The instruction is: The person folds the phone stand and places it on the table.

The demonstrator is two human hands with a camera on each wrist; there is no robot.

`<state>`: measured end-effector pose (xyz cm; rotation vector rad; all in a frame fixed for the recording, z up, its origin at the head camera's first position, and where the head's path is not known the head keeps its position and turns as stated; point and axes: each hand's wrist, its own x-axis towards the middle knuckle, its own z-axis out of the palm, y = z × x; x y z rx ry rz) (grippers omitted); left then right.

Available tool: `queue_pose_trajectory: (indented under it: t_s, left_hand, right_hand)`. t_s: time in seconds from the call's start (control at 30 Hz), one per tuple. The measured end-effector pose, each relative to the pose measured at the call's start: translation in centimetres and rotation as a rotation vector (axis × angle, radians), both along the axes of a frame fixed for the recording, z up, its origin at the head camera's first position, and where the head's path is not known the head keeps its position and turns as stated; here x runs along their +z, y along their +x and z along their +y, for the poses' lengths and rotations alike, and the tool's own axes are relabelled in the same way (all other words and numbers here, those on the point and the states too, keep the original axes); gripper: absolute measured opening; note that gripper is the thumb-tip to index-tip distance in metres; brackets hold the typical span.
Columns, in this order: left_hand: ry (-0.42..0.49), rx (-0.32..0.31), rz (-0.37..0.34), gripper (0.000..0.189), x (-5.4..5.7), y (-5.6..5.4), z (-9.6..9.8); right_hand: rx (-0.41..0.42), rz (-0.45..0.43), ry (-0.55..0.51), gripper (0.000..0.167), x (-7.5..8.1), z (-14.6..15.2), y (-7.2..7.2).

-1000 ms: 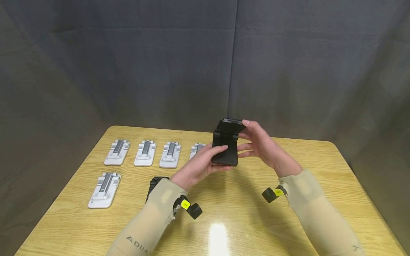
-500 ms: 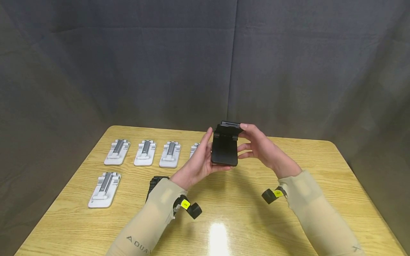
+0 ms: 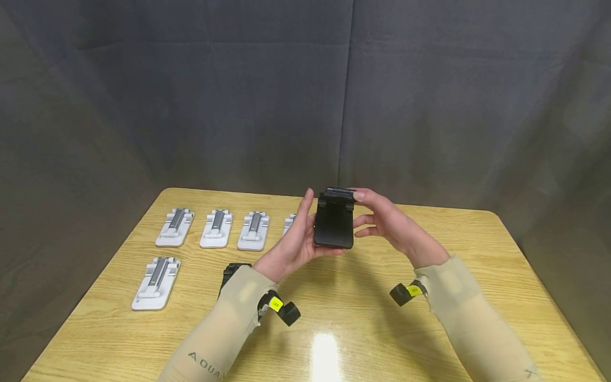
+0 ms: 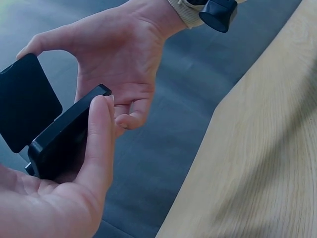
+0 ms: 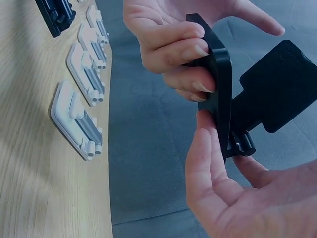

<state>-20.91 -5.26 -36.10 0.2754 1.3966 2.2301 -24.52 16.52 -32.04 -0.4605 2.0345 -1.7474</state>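
Observation:
A black folding phone stand (image 3: 334,227) is held up over the table, partly unfolded. Its flat base faces the head camera, while the hinged upper panel (image 4: 27,99) juts out at an angle. My left hand (image 3: 292,241) holds the base from the left; its fingers curl round the edge in the right wrist view, and its thumb points up, off the base. My right hand (image 3: 390,225) has its thumb at the edge of the panel. Its fingers (image 5: 210,153) lie against the base's underside, near the hinge (image 5: 242,144).
Several white folded phone stands, one at the front left (image 3: 155,284), lie on the wooden table (image 3: 363,329). Part of another black stand (image 3: 234,271) shows behind my left forearm. A dark curtain (image 3: 248,116) hangs behind the table.
My left thumb has lifted off the base. My right hand has moved slightly left and down, tilting the panel so that the head view now sees it nearly edge-on.

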Motion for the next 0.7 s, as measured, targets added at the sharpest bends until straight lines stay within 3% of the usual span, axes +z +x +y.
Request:
queue_pose_trajectory:
  t_s: [0.33,0.7]
  left_hand:
    - [0.006,0.01,0.005,0.102,-0.1,-0.09,-0.02]
    - [0.034,0.02,0.035,0.073,-0.34,-0.33,-0.18]
  right_hand:
    - [-0.009,0.0,0.005,0.067,-0.33,-0.18,0.03]
    - [-0.011,-0.017,-0.04,0.07,-0.7,-0.42,0.12]
